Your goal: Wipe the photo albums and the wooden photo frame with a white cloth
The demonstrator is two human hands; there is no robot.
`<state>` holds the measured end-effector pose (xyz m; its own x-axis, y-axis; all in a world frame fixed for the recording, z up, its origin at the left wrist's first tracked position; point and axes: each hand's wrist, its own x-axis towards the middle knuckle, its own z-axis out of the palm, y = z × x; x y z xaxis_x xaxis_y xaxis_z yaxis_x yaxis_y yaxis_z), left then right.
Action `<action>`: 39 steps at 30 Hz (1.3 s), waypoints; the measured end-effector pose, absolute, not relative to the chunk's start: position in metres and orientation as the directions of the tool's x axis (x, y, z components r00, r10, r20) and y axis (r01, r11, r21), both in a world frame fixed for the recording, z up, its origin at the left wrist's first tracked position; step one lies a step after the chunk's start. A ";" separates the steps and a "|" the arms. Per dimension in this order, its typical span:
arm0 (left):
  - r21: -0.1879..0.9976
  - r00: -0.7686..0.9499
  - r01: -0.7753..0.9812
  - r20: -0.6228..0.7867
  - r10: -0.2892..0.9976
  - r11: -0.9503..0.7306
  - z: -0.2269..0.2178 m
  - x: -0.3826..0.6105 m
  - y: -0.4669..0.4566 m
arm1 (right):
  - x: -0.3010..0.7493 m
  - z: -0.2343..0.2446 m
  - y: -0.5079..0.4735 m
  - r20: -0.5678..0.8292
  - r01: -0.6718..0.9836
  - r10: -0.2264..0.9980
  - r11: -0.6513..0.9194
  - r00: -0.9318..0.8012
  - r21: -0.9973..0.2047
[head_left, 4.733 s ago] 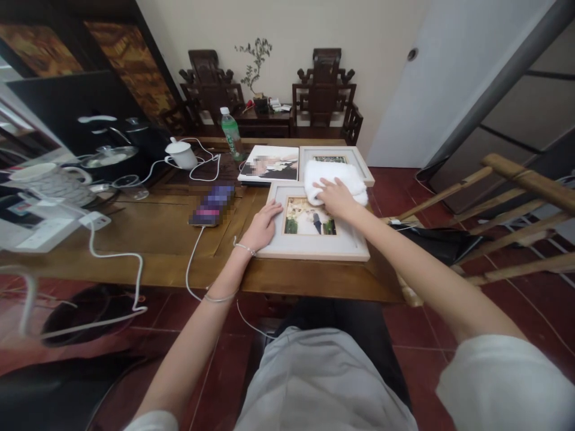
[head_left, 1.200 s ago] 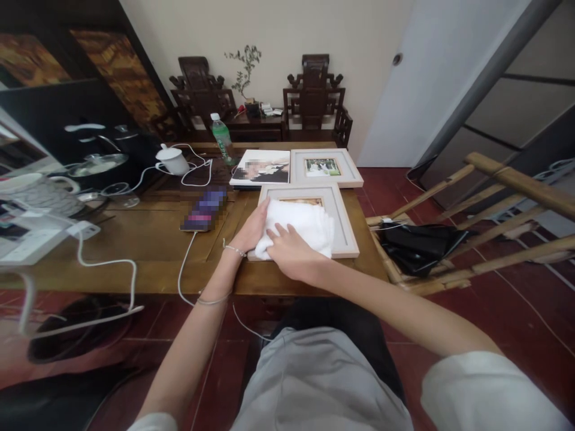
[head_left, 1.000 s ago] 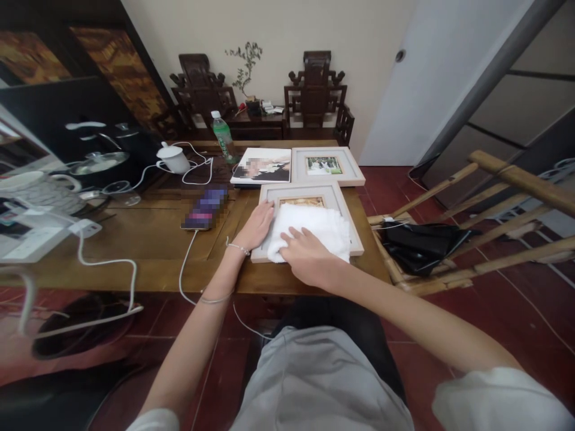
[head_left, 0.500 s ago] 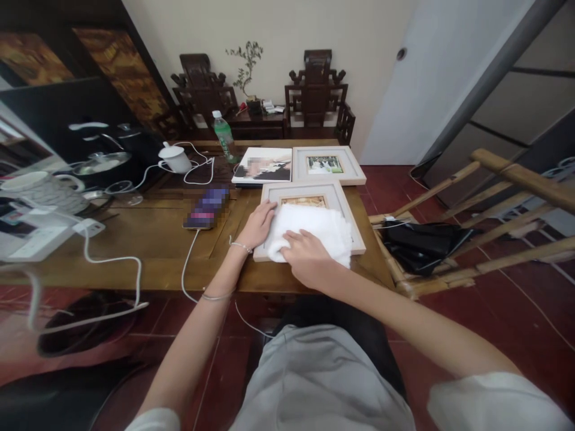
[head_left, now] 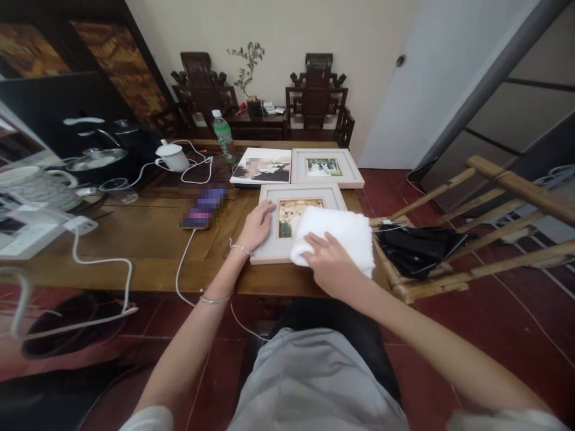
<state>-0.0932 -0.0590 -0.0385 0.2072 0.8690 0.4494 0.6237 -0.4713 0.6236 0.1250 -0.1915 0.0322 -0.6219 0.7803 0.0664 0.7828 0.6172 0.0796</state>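
On the table's near edge lies a light wooden picture frame [head_left: 269, 254] with a grey mat and a small photo. My left hand [head_left: 257, 226] is curled over the frame's left side, holding it at the edge. A folded white towel [head_left: 350, 230] covers the right part of the frame and reaches past its right side. My right hand [head_left: 330, 260] grips the towel from above, fingers bent into the cloth near its left end. Behind this frame are a second picture frame [head_left: 353, 179] and, to its left, a white-edged photo panel [head_left: 269, 157].
A phone [head_left: 202, 209] on a white cable lies left of the frames. Farther back stand a green-labelled bottle [head_left: 223, 136] and a lidded white cup [head_left: 173, 157]. A power strip [head_left: 33, 239] is at the left; a bamboo chair [head_left: 449, 239] holding a black bag stands right.
My right hand has slid the towel rightward across the frame, uncovering more of the photo. My left hand has stayed at the frame's left side.
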 end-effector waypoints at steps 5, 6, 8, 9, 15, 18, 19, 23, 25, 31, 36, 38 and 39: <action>0.640 0.226 0.608 0.427 0.876 -0.469 -0.038 -0.097 -0.060 | 0.065 0.035 -0.181 0.106 0.692 0.685 0.720 -0.721 0.051; 0.637 0.236 0.608 0.426 0.874 -0.474 -0.038 -0.098 -0.060 | 0.059 0.035 -0.181 0.106 0.692 0.685 0.720 -0.721 0.051; 0.620 0.259 0.614 0.425 0.867 -0.488 -0.040 -0.100 -0.060 | 0.060 0.035 -0.182 0.109 0.711 0.703 0.701 -0.703 0.062; 0.609 0.272 0.619 0.427 0.862 -0.497 -0.041 -0.100 -0.060 | 0.067 0.036 -0.184 0.109 0.729 0.722 0.680 -0.684 0.072; 0.546 0.307 0.635 0.472 0.827 -0.547 -0.046 -0.099 -0.055 | 0.151 0.049 -0.193 -0.039 0.865 0.879 0.475 -0.475 0.164; 0.529 0.312 0.641 0.481 0.819 -0.555 -0.046 -0.098 -0.053 | 0.193 0.051 -0.192 -0.040 0.897 0.918 0.395 -0.396 0.200; 0.527 0.312 0.643 0.483 0.818 -0.556 -0.046 -0.098 -0.053 | 0.203 0.050 -0.191 -0.039 0.898 0.917 0.396 -0.396 0.192; 0.522 0.309 0.651 0.481 0.820 -0.551 -0.048 -0.099 -0.055 | 0.218 0.038 -0.195 -0.013 0.890 0.899 0.437 -0.439 0.128; 0.515 0.319 0.656 0.474 0.820 -0.553 -0.049 -0.100 -0.054 | 0.216 0.033 -0.198 0.009 0.891 0.897 0.438 -0.442 0.121; 0.472 0.346 0.673 0.479 0.807 -0.569 -0.043 -0.104 -0.047 | 0.202 0.031 -0.202 0.050 0.883 0.887 0.448 -0.458 0.137; 0.465 0.424 0.646 0.441 0.791 -0.605 -0.040 -0.104 -0.047 | 0.194 0.040 -0.169 0.125 0.882 0.875 0.451 -0.467 0.136; 0.473 0.414 0.650 0.436 0.799 -0.595 -0.040 -0.104 -0.049 | 0.184 0.044 -0.143 0.184 0.876 0.858 0.455 -0.479 0.159; 0.478 0.405 0.650 0.440 0.802 -0.590 -0.040 -0.104 -0.049 | 0.177 0.046 -0.128 0.214 0.869 0.843 0.463 -0.493 0.175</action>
<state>-0.1044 -0.0493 -0.0397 0.4046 0.8019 0.4397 0.6504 -0.5903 0.4781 0.1768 -0.1276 0.0457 -0.4927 0.8434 0.2141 0.8688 0.4631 0.1752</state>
